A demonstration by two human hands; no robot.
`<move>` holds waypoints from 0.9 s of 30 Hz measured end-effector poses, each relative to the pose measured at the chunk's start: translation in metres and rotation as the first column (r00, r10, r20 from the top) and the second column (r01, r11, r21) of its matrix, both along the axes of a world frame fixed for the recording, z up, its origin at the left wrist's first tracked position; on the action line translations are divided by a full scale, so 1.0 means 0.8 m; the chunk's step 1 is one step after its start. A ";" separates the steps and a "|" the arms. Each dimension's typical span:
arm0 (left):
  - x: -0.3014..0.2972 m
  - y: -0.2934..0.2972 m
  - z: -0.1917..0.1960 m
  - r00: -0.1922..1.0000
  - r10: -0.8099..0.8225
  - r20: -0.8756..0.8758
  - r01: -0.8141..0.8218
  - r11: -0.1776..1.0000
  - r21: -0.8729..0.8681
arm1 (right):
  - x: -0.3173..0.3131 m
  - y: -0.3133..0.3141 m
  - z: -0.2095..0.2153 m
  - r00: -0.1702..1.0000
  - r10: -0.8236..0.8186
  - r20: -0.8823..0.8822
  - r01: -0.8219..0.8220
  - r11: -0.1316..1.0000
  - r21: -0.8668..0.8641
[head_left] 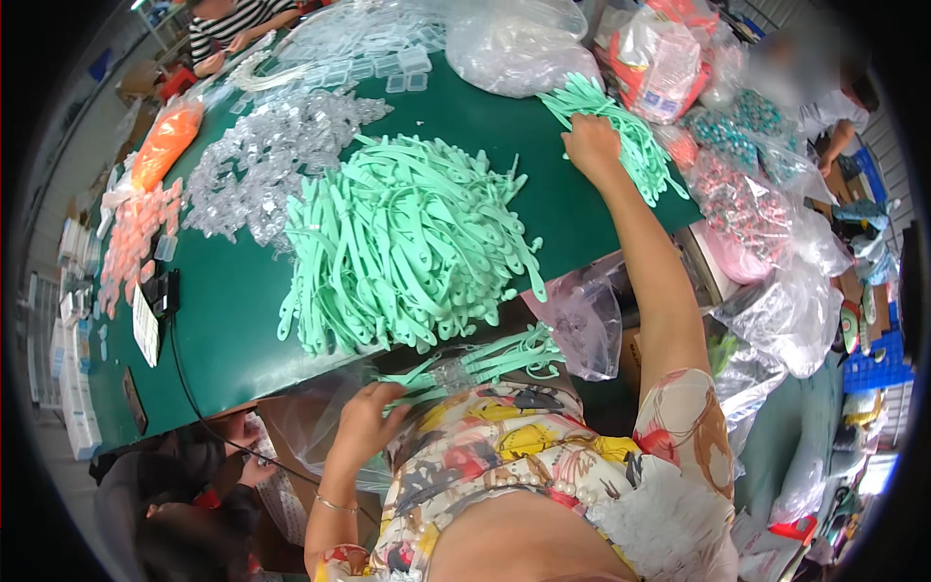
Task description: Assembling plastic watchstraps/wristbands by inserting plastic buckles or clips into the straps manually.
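Observation:
A large heap of mint-green plastic straps (pixel 407 242) with small holes lies along the near side of the green table. Farther right, my right hand (pixel 593 145) is closed around part of a smaller pile of the same straps (pixel 635 145); its fingertips are partly hidden. My left hand (pixel 367 419) is low at the front of my body, its visible fingers apart. Just beyond it, a loose bunch of mint-green straps (pixel 509 357) lies over my lap, next to a thin clear plastic bag (pixel 315 422). Whether the left fingertips touch the bag I cannot tell.
Clear plastic pieces (pixel 276 160), clear small boxes (pixel 412 63) and orange pieces (pixel 136 233) cover the table's far and left parts. Filled bags (pixel 747 209) crowd the right side. A black cable (pixel 184 378) hangs over the near left edge. Other people sit around the table.

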State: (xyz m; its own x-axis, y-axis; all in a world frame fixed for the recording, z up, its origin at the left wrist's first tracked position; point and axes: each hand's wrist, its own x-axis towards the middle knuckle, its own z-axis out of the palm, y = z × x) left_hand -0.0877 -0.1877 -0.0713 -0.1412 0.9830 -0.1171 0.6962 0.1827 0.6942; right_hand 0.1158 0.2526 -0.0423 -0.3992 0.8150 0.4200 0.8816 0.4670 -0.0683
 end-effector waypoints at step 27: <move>-0.081 0.343 0.087 0.802 -0.023 -0.597 0.175 0.964 0.198 | -0.011 -0.094 0.078 0.355 -0.184 -0.917 -0.874 0.282 -0.395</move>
State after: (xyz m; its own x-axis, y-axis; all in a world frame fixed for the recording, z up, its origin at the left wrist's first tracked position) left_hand -0.1521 0.0867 -0.0014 -0.0083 0.9821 0.1883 0.9869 -0.0223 0.1599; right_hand 0.1073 0.1772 0.0203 -0.7151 0.6988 0.0182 -0.1175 -0.0945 -0.9886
